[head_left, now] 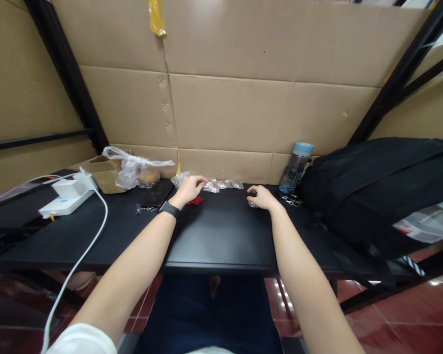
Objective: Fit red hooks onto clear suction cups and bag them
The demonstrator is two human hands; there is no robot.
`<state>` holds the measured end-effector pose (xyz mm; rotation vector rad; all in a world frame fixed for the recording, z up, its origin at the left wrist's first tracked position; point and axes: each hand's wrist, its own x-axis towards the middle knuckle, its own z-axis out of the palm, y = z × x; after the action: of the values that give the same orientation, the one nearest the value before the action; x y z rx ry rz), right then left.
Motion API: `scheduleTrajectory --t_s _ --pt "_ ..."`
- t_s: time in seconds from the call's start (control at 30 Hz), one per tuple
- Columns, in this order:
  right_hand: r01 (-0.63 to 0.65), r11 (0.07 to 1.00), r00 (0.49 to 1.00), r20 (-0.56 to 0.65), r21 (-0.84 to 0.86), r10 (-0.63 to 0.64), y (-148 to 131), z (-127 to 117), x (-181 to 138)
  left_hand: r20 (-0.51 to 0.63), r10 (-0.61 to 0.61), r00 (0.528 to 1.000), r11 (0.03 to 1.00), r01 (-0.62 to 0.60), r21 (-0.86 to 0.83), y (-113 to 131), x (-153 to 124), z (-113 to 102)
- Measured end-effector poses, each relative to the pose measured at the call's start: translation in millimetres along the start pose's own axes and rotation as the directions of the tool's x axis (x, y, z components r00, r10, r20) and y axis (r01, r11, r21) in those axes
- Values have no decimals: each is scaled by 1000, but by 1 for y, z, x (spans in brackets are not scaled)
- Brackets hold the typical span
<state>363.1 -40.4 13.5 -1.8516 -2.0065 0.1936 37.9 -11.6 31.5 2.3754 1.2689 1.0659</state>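
Note:
My left hand, with a dark watch on the wrist, is over the back of the black table. Its fingers are bent, with thumb and forefinger apart, and I see nothing between them. A bundle of red cord lies just under it. Small clear packets with bits of red form a row beyond its fingertips. My right hand is low over the table, fingers curled around a small shiny, clear packet. What that packet contains is too small to make out.
Left stand a white power adapter with a cable, a cardboard box, a tied plastic bag and a dark flat case. Right are a water bottle, metal rings and a black backpack. Cardboard walls the back.

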Motion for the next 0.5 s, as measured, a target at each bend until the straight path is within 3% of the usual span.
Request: scheduleTrajectory --t_s 0.1,0.23,0.3,0.4,0.5 --pt "-17 1000 999 34 -4 17 6 0 -1 171 -37 985 973 -3 232 -26 -8 1" --pt "-40 999 995 93 16 38 9 -1 -4 199 -104 974 930 24 367 -24 -16 5" --pt "-35 998 997 67 47 31 -1 -7 -6 205 -113 972 916 22 401 -19 -17 7" --pt "101 974 992 -97 204 -82 -40 -25 -25 198 -116 973 891 14 454 -13 -17 11" --pt "395 783 902 -362 480 -233 -92 -44 -80 178 -126 976 870 23 492 -10 -18 14"
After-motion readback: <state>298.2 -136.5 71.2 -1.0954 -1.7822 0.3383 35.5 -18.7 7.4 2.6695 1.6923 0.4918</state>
